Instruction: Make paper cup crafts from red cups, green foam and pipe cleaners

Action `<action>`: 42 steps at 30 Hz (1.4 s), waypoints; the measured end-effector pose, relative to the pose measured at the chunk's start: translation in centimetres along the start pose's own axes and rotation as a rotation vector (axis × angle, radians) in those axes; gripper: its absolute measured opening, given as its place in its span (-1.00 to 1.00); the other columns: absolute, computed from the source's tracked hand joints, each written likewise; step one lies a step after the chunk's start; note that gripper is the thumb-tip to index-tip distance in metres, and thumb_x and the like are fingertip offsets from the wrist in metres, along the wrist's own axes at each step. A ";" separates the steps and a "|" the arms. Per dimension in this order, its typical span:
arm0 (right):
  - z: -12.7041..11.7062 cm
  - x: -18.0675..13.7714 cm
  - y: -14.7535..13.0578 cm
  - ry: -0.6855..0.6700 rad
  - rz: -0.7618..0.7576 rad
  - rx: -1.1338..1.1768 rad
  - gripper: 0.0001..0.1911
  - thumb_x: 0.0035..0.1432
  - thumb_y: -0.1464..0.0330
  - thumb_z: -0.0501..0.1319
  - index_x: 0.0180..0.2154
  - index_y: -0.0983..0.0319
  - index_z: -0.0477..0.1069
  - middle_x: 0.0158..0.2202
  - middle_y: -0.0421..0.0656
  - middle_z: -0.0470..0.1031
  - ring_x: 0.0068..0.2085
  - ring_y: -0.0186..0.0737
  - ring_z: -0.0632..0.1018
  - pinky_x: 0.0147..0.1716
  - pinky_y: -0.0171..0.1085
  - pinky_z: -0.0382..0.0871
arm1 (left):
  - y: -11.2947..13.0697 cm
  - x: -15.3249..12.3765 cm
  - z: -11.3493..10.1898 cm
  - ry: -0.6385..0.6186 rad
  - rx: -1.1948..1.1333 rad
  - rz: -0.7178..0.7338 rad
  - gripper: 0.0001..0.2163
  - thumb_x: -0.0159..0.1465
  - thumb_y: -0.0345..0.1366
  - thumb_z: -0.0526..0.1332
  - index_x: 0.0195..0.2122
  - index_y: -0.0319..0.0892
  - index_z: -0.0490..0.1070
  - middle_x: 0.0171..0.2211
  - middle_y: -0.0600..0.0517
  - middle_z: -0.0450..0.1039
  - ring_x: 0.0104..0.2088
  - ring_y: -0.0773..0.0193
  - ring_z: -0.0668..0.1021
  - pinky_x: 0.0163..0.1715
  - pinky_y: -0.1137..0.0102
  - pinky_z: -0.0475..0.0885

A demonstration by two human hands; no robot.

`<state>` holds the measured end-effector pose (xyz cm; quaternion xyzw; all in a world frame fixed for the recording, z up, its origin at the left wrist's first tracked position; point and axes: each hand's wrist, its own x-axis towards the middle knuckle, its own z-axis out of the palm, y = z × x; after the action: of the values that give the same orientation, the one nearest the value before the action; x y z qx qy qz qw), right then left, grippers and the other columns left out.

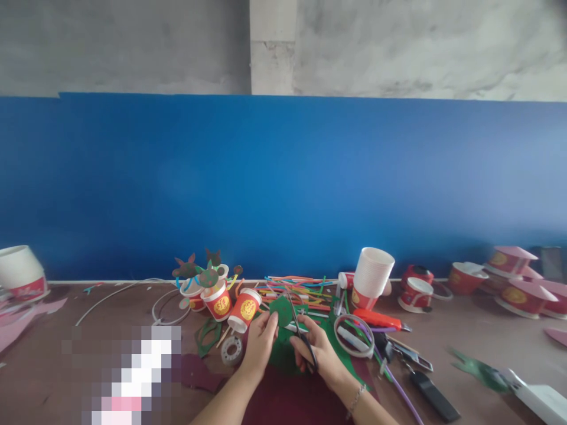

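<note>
My left hand [262, 339] pinches a small cut piece of green paper [280, 311] between thumb and fingers. Dark-handled scissors [305, 341] are gripped in my right hand [321, 348], their blades pointing up and away along the right edge of that piece. Whether the blades touch the paper I cannot tell. Beneath both hands lie a larger green sheet [283, 357] and a dark red sheet [283, 401]. Just left of my left hand are a roll of tape [231, 350] and a tipped red-and-white paper cup [245, 309].
Coloured sticks [296, 289] lie behind my hands. A stack of white paper cups [372, 277], an orange box cutter [381, 319] and a tape ring [354, 336] are to the right. Decorated cups [217, 302] stand at left. Pink-topped cups [525, 295] sit far right, against a blue wall [283, 183].
</note>
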<state>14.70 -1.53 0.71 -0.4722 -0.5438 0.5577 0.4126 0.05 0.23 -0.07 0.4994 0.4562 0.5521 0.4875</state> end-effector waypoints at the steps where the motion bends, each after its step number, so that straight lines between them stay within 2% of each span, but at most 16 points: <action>1: 0.0 0.1 0.1 0.001 -0.001 -0.002 -0.25 -0.08 0.03 0.28 0.03 0.29 0.11 -0.71 -0.33 0.39 -0.73 -0.38 0.35 -0.79 -0.46 0.10 | -0.1 0.0 0.0 -0.002 0.000 -0.001 -0.57 0.16 0.09 0.13 -0.61 -0.14 0.10 -0.66 0.20 0.04 -0.62 0.43 0.13 -0.61 0.49 0.03; 9: 0.1 -0.1 -0.1 0.020 -0.004 -0.024 -0.24 -0.09 0.04 0.29 0.04 0.32 0.15 -0.74 -0.35 0.36 -0.75 -0.40 0.33 -0.79 -0.46 0.15 | -0.6 0.2 -0.1 0.002 -0.024 -0.007 -0.58 0.16 0.08 0.14 -0.60 -0.15 0.12 -0.65 0.20 0.05 -0.61 0.43 0.15 -0.62 0.51 0.03; 17: 0.1 -0.1 -0.2 0.004 0.005 -0.022 -0.28 -0.09 0.05 0.30 0.02 0.30 0.17 -0.75 -0.35 0.37 -0.77 -0.41 0.32 -0.81 -0.48 0.05 | -0.4 0.1 0.0 0.036 -0.066 -0.044 -0.61 0.18 0.05 0.12 -0.57 -0.15 0.13 -0.64 0.20 0.08 -0.60 0.43 0.18 -0.60 0.52 0.07; 23: 0.0 -0.1 -0.2 -0.018 0.016 -0.032 -0.33 -0.06 0.06 0.28 -0.02 0.29 0.16 -0.71 -0.33 0.40 -0.74 -0.40 0.36 -0.81 -0.48 0.06 | -0.5 0.2 -0.1 0.022 -0.027 0.003 -0.63 0.18 0.02 0.15 -0.56 -0.16 0.15 -0.64 0.20 0.09 -0.59 0.43 0.19 -0.60 0.53 0.09; 27: -0.1 0.0 -0.1 -0.022 0.003 -0.041 -0.34 -0.07 0.04 0.28 -0.04 0.29 0.16 -0.73 -0.35 0.38 -0.75 -0.41 0.33 -0.81 -0.47 0.10 | -0.3 0.0 0.0 0.042 -0.069 -0.024 -0.62 0.16 0.02 0.17 -0.58 -0.16 0.15 -0.65 0.21 0.09 -0.60 0.45 0.21 -0.58 0.55 0.14; 31: 0.1 -0.1 -0.4 -0.013 0.005 -0.045 -0.31 -0.10 0.01 0.29 -0.06 0.29 0.17 -0.76 -0.36 0.36 -0.77 -0.41 0.32 -0.82 -0.46 0.08 | 0.5 -0.3 0.2 0.030 -0.089 -0.101 -0.60 0.15 0.08 0.14 -0.55 -0.17 0.19 -0.67 0.19 0.18 -0.66 0.47 0.23 -0.67 0.56 0.07; 35: 0.2 -0.1 -0.6 -0.021 0.019 -0.049 -0.29 -0.12 0.00 0.30 -0.05 0.27 0.17 -0.76 -0.36 0.36 -0.78 -0.42 0.29 -0.83 -0.46 0.05 | 1.2 -0.5 0.5 0.008 -0.066 -0.065 -0.59 0.17 0.12 0.08 -0.51 -0.16 0.21 -0.70 0.17 0.29 -0.77 0.50 0.18 -0.76 0.55 -0.03; 42: 0.2 -0.3 -0.7 -0.024 0.025 -0.041 -0.25 -0.16 -0.04 0.31 -0.06 0.28 0.16 -0.76 -0.37 0.34 -0.76 -0.41 0.31 -0.79 -0.44 0.15 | 1.5 -0.7 0.7 0.026 -0.105 -0.066 -0.61 0.16 0.10 0.10 -0.47 -0.17 0.23 -0.67 0.16 0.33 -0.79 0.51 0.21 -0.79 0.56 -0.01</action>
<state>14.50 -1.78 1.39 -0.4807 -0.5539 0.5572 0.3895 0.60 -0.59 1.35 0.4506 0.4492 0.5654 0.5249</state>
